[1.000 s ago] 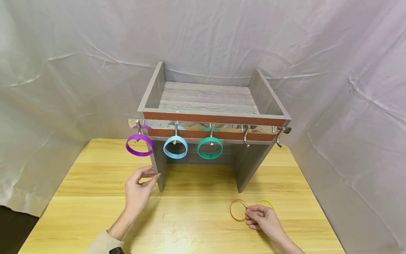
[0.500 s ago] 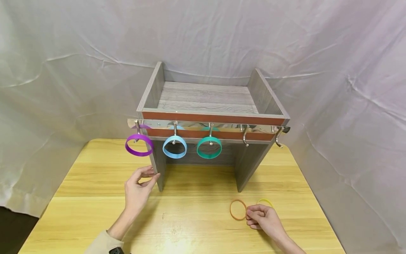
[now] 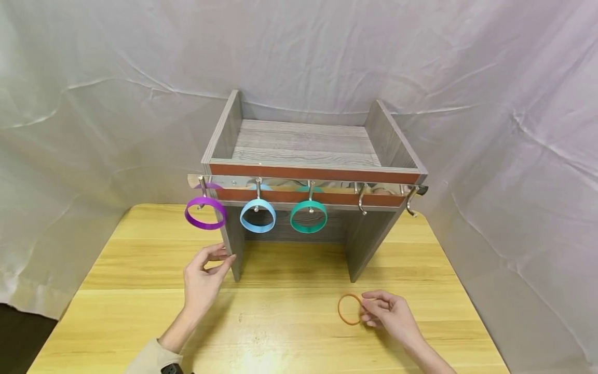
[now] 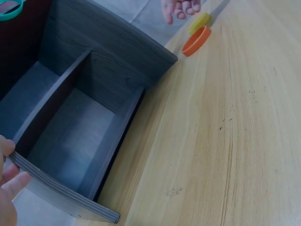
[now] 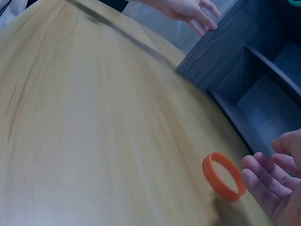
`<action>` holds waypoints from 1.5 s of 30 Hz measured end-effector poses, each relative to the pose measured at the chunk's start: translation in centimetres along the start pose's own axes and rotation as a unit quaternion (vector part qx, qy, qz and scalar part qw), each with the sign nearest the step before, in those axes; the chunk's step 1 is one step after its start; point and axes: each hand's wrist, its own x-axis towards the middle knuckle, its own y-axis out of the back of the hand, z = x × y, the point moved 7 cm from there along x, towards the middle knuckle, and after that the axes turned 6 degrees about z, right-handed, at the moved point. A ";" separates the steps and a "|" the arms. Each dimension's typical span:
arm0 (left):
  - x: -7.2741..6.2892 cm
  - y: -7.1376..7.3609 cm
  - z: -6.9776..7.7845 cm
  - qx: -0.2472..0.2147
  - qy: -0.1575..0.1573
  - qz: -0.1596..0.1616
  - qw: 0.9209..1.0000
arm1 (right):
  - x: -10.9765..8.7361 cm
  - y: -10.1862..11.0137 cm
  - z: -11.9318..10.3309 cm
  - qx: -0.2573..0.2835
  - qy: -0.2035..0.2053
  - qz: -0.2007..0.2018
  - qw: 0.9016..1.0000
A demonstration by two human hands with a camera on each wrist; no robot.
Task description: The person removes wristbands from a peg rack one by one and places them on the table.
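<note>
Hands [image 3: 202,278] at rack [image 3: 311,171] and orange ring [image 3: 350,309].
Left fingers are rested loosely spread against the rack's leg; the right hand [image 3: 390,315] is held relaxed beside the ring.

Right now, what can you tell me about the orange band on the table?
The orange band is a thin closed ring, rubbery-looking with a smooth matt surface and no markings that show. It lies flat on the yellow wooden table, in front of the grey shelf unit's right leg. The right hand sits just beside it, fingers next to its rim; contact cannot be told. A yellow band lies close behind.
</note>
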 end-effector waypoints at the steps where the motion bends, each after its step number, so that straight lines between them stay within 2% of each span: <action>1: 0.0 0.0 0.0 -0.001 0.001 0.000 1.000 | 0.0 0.0 -0.3 0.000 0.004 0.005 1.000; 6: 0.0 -0.2 0.0 -0.003 0.005 -0.004 1.000 | 0.2 -0.4 -1.9 0.008 0.024 0.026 0.999; 11: -0.1 -0.1 0.1 -0.003 0.004 0.000 1.000 | 0.2 -1.4 -3.4 0.033 0.044 0.030 0.998; 16: -0.2 -0.2 0.0 -0.001 0.002 -0.002 1.000 | 0.2 -2.2 -5.4 0.051 0.095 0.018 0.994; 21: -0.2 -0.2 -0.1 -0.001 0.012 -0.002 1.000 | 0.4 -2.8 -7.8 0.076 0.157 0.010 0.985; 28: -0.1 -0.1 -0.1 0.000 0.010 -0.001 1.000 | 0.3 -3.7 -11.9 0.128 0.240 -0.004 0.962; 39: -0.1 0.0 -0.2 0.000 0.013 0.001 1.000 | -0.6 -4.9 -16.5 0.146 0.292 0.003 0.945; 45: 0.0 0.1 -0.1 0.001 0.009 0.002 1.000 | -0.8 -5.8 -18.4 0.135 0.313 0.006 0.940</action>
